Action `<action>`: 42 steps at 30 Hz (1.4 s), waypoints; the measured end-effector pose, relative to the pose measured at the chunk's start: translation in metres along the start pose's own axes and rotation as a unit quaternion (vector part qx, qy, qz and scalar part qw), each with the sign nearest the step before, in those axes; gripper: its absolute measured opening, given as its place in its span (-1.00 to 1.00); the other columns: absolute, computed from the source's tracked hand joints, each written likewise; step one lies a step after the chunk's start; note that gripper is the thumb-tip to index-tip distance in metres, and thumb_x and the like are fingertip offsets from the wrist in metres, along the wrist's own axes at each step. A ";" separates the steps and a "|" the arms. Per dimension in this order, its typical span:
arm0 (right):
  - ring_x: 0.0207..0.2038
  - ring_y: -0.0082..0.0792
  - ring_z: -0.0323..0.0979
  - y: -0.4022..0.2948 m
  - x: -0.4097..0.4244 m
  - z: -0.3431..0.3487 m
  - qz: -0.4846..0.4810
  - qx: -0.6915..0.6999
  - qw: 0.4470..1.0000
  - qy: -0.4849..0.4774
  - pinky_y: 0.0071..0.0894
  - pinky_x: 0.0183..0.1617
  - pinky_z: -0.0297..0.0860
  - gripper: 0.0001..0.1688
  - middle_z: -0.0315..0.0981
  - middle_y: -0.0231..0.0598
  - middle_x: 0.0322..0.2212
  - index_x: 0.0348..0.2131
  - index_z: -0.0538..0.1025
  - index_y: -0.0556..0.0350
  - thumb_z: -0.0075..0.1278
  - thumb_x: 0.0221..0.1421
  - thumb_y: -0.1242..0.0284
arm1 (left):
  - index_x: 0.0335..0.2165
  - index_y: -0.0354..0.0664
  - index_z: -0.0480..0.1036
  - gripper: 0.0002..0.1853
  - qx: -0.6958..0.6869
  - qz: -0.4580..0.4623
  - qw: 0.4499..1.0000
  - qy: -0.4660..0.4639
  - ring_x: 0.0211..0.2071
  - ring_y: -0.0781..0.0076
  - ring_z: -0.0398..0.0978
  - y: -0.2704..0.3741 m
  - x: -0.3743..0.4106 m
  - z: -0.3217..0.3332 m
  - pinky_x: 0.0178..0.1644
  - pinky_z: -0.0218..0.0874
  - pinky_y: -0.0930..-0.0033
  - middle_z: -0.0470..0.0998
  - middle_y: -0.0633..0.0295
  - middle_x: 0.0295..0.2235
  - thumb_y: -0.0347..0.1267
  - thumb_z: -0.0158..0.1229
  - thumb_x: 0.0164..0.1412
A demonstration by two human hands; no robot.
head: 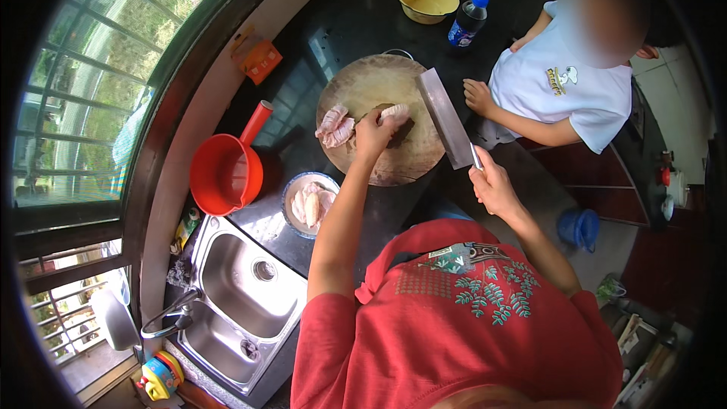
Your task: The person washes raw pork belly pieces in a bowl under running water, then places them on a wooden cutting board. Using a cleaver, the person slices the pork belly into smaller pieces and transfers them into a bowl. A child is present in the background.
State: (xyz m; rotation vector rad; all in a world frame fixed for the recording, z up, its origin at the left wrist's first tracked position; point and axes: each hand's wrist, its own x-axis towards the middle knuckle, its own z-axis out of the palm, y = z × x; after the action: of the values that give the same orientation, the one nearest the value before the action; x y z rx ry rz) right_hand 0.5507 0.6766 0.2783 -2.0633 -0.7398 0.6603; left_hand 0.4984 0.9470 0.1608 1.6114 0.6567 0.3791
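Note:
On the round wooden chopping board (375, 79), my left hand (375, 133) grips a raw chicken wing piece (396, 116) near the middle. Several scored pieces of raw chicken (335, 126) lie at the board's left side. My right hand (493, 182) is closed around the handle of a cleaver (445, 119). Its broad blade reaches up along the right edge of the board, apart from the piece under my left hand. More raw chicken wings (311, 204) fill a bowl with a blue rim (290, 223), close to my left forearm.
A red dipper (226, 173) and a steel double sink (250, 278) are on the left. Beyond the board stand a yellow basin (427, 0) and a blue-capped bottle (468, 20). At the right, a person in a white shirt (559, 96) rests a hand near the cleaver.

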 end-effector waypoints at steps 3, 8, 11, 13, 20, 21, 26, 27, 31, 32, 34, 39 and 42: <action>-0.70 -0.64 0.22 0.000 0.001 0.002 -0.001 0.004 1.000 -0.006 -0.56 -0.66 0.25 -0.43 0.24 -0.42 -0.67 0.18 0.14 0.11 -0.17 0.21 0.48 | -0.23 -0.36 0.45 -0.68 -0.175 -0.117 0.976 -0.054 -0.59 0.58 0.46 -0.001 -0.005 -0.004 -0.50 0.31 0.51 0.54 0.21 -0.52 -0.29 0.07 0.17; -0.30 -0.05 0.47 -0.011 0.008 0.011 -0.018 -0.050 0.998 -0.020 -0.25 -0.22 0.37 -0.48 0.43 0.11 -0.33 0.08 0.23 0.24 -0.09 0.13 0.50 | -0.16 -0.29 0.42 -0.65 0.234 0.007 0.971 0.038 -0.50 0.09 0.51 -0.017 -0.029 -0.009 -0.33 0.37 0.19 0.56 0.04 -0.46 -0.28 0.14 0.13; -0.18 0.11 0.43 -0.010 0.009 0.017 -0.045 -0.073 0.996 -0.018 -0.17 -0.13 0.35 -0.47 0.42 0.20 -0.25 0.08 0.23 0.25 -0.09 0.13 0.50 | -0.18 -0.20 0.45 -0.67 0.318 0.000 0.946 0.064 -0.35 -0.08 0.49 0.018 -0.046 -0.011 -0.21 0.33 0.05 0.54 0.02 -0.39 -0.30 0.19 0.06; -0.16 0.17 0.42 -0.010 0.011 0.023 -0.086 -0.089 0.992 -0.025 -0.13 -0.13 0.35 -0.47 0.41 0.21 -0.24 0.08 0.22 0.26 -0.08 0.12 0.50 | -0.23 -0.18 0.47 -0.71 0.285 0.090 0.946 0.126 -0.40 0.06 0.48 0.003 -0.046 -0.012 -0.27 0.32 0.14 0.53 0.09 -0.40 -0.33 0.21 0.04; -0.16 0.22 0.38 -0.022 0.007 0.031 -0.052 -0.199 0.976 -0.076 0.01 -0.14 0.34 -0.46 0.40 0.23 -0.21 0.07 0.19 0.26 -0.09 0.12 0.49 | -0.46 -0.15 0.52 -0.93 0.217 0.202 0.941 0.164 -0.27 0.14 0.44 -0.027 -0.045 0.002 -0.20 0.30 0.18 0.51 0.21 -0.36 -0.41 0.21 -0.02; -0.16 0.22 0.38 -0.025 0.011 0.032 -0.053 -0.205 0.974 -0.077 0.03 -0.14 0.33 -0.46 0.40 0.23 -0.21 0.07 0.18 0.26 -0.09 0.12 0.49 | -0.47 -0.15 0.52 -0.93 0.217 0.206 0.940 0.163 -0.28 0.15 0.44 -0.027 -0.045 0.001 -0.21 0.30 0.19 0.51 0.22 -0.36 -0.42 0.21 -0.02; -0.16 0.23 0.38 -0.036 0.048 0.050 -0.055 -0.234 0.968 -0.075 0.08 -0.13 0.33 -0.45 0.40 0.23 -0.20 0.08 0.17 0.25 -0.11 0.13 0.44 | -0.48 -0.14 0.52 -0.94 0.217 0.220 0.937 0.163 -0.28 0.17 0.44 -0.028 -0.043 0.001 -0.24 0.31 0.22 0.51 0.22 -0.37 -0.43 0.22 -0.04; -0.15 0.23 0.37 -0.040 0.055 0.053 -0.039 -0.244 0.966 -0.082 0.09 -0.13 0.33 -0.45 0.40 0.23 -0.19 0.08 0.17 0.25 -0.12 0.13 0.43 | -0.48 -0.14 0.52 -0.94 0.218 0.225 0.934 0.170 -0.29 0.17 0.44 -0.028 -0.043 0.001 -0.24 0.31 0.22 0.51 0.23 -0.37 -0.43 0.22 -0.04; -0.15 0.25 0.37 -0.039 0.060 0.055 -0.017 -0.250 0.963 -0.098 0.09 -0.12 0.32 -0.44 0.39 0.24 -0.19 0.09 0.16 0.25 -0.13 0.14 0.41 | -0.50 -0.13 0.51 -0.95 0.238 0.233 0.924 0.188 -0.32 0.18 0.44 -0.027 -0.041 0.003 -0.26 0.31 0.21 0.49 0.23 -0.41 -0.41 0.21 -0.04; -0.15 0.25 0.37 -0.037 0.058 0.053 -0.030 -0.248 0.964 -0.088 0.08 -0.12 0.32 -0.44 0.39 0.25 -0.19 0.09 0.16 0.25 -0.13 0.14 0.42 | -0.50 -0.12 0.51 -0.95 0.247 0.231 0.922 0.191 -0.33 0.18 0.44 -0.026 -0.041 0.004 -0.27 0.31 0.21 0.48 0.23 -0.42 -0.40 0.21 -0.04; -0.15 0.26 0.37 -0.031 0.047 0.047 -0.057 -0.243 0.966 -0.071 0.08 -0.12 0.33 -0.44 0.40 0.26 -0.19 0.09 0.16 0.25 -0.13 0.14 0.43 | -0.51 -0.12 0.51 -0.94 0.253 0.216 0.923 0.195 -0.34 0.18 0.44 -0.025 -0.041 0.006 -0.28 0.31 0.21 0.48 0.23 -0.43 -0.39 0.21 -0.03; -0.14 0.26 0.37 -0.035 0.012 0.026 -0.031 -0.220 0.970 -0.097 0.05 -0.12 0.32 -0.44 0.39 0.26 -0.20 0.10 0.16 0.26 -0.11 0.13 0.48 | -0.51 -0.13 0.50 -0.93 0.255 0.202 0.925 0.196 -0.34 0.17 0.44 -0.025 -0.041 0.006 -0.28 0.30 0.21 0.48 0.23 -0.44 -0.38 0.21 -0.03; -0.14 0.26 0.37 -0.031 -0.006 0.016 -0.038 -0.204 0.974 -0.093 0.02 -0.12 0.32 -0.44 0.39 0.27 -0.20 0.10 0.17 0.27 -0.10 0.12 0.50 | -0.50 -0.14 0.51 -0.93 0.244 0.217 0.923 0.202 -0.35 0.16 0.44 -0.027 -0.042 0.007 -0.27 0.30 0.20 0.48 0.22 -0.43 -0.39 0.21 -0.03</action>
State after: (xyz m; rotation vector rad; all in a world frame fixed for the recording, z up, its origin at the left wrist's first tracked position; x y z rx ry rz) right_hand 0.5275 0.6960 0.2968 -2.3479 -1.1351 0.7099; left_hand 0.4644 0.9169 0.1390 2.1916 0.7354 0.9513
